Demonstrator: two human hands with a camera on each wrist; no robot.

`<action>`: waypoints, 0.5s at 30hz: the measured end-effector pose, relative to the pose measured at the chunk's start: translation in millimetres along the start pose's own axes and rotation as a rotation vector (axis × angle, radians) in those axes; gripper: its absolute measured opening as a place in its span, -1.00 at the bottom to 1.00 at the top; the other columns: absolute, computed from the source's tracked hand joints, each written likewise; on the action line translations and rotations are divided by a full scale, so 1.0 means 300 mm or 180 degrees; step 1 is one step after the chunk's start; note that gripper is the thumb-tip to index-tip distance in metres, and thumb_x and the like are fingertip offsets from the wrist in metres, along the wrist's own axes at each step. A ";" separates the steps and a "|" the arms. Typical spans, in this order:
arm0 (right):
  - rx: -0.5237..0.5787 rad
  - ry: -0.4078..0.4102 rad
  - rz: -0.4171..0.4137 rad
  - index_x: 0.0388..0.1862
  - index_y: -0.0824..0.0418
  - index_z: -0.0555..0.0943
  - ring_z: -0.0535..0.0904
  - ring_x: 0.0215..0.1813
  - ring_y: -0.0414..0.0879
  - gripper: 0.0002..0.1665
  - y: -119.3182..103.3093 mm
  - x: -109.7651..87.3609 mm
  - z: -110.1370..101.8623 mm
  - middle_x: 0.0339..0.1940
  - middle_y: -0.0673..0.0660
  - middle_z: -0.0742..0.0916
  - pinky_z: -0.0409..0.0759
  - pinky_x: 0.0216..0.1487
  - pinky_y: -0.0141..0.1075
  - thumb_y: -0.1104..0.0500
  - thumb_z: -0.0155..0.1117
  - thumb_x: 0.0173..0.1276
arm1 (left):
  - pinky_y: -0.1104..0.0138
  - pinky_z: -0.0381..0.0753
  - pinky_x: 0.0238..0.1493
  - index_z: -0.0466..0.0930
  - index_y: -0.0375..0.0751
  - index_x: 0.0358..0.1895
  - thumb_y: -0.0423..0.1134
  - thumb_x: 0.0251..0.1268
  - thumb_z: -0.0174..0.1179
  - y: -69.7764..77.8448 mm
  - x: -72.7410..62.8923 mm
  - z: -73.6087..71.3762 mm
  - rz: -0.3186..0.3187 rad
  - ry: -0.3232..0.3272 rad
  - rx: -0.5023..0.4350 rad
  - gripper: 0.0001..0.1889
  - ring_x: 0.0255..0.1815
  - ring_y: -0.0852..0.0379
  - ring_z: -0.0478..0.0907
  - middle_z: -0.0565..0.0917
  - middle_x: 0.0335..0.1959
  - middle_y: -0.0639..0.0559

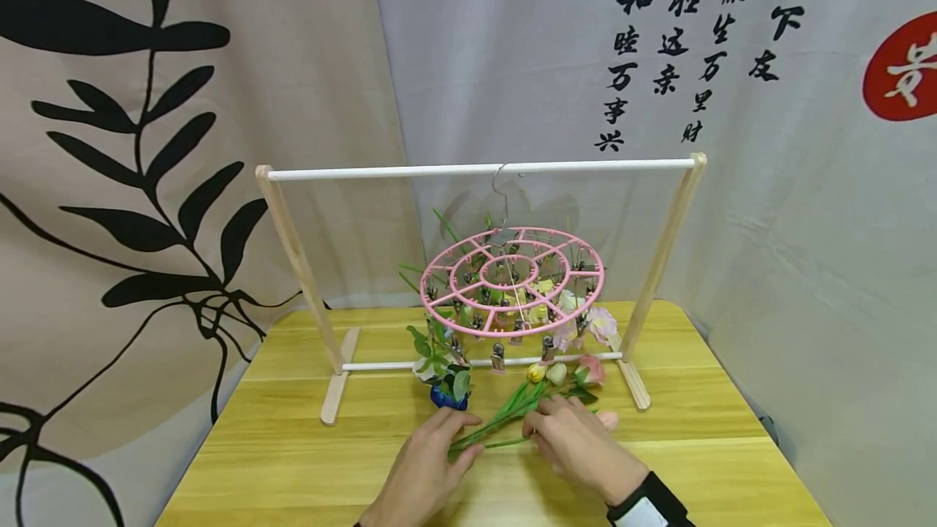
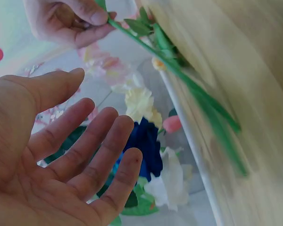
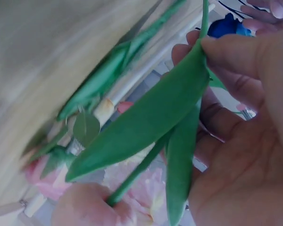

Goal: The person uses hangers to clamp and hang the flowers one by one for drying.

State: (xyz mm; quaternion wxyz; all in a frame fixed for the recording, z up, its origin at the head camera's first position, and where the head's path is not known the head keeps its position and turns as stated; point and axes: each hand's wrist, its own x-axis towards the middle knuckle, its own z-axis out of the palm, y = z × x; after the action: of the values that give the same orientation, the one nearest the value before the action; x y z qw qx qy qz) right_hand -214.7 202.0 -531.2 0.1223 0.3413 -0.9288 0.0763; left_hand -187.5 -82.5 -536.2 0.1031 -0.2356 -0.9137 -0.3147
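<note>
My right hand (image 1: 581, 442) pinches the green stem of a pale pink tulip (image 3: 85, 207) between thumb and fingers. Broad green leaves (image 3: 137, 117) spread from that stem beside the palm. My left hand (image 2: 70, 155) is held with its fingers apart and nothing in them, near the stem ends in the head view. On the table behind the right hand lie a yellow tulip (image 1: 537, 372), a white tulip (image 1: 556, 373) and a pink rose (image 1: 590, 370), their green stems (image 1: 512, 407) pointing toward the left hand.
A round pink clip hanger (image 1: 512, 333) hangs by its hook from the white top rod (image 1: 366, 172) of a wooden stand (image 1: 669, 250). Flowers hang beneath it, including a blue rose (image 1: 449, 398) and pale pink blooms (image 1: 602, 324). A lower white rod (image 1: 381, 366) crosses the stand near the yellow table (image 1: 278, 446).
</note>
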 end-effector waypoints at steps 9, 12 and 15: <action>0.0197 0.0164 0.0007 -0.22 -0.18 0.80 0.74 -0.11 -0.19 -0.79 0.022 -0.008 -0.056 -0.24 -0.22 0.78 0.77 -0.04 -0.11 0.09 0.72 0.51 | 0.04 0.92 0.19 0.85 0.05 0.24 -0.13 0.58 0.59 -0.019 -0.002 -0.052 -0.0300 0.0121 -0.0357 -0.71 0.16 -0.01 0.86 0.86 0.16 0.10; 0.0239 0.0249 0.0012 -0.20 -0.16 0.80 0.70 -0.13 -0.23 -0.80 0.033 -0.014 -0.065 -0.23 -0.22 0.78 0.75 -0.07 -0.16 0.10 0.71 0.51 | 0.02 0.90 0.21 0.86 0.03 0.25 -0.13 0.58 0.59 -0.028 -0.005 -0.068 -0.0413 0.0178 -0.0452 -0.70 0.15 0.00 0.85 0.88 0.13 0.11; 0.0383 0.0378 -0.0002 -0.18 -0.12 0.81 0.69 -0.13 -0.27 -0.82 0.042 -0.020 -0.069 -0.21 -0.21 0.80 0.75 -0.07 -0.21 0.14 0.69 0.52 | 0.05 0.90 0.18 0.86 0.03 0.25 -0.13 0.57 0.60 -0.032 -0.007 -0.085 -0.0494 0.0267 -0.0467 -0.70 0.11 0.05 0.85 0.88 0.08 0.09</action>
State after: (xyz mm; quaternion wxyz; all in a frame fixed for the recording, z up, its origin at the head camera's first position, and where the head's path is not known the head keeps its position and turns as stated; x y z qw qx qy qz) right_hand -215.0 219.8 -513.7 0.1566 0.3432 -0.9136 0.1520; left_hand -189.4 -105.6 -522.1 0.0990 -0.1577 -0.8986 -0.3973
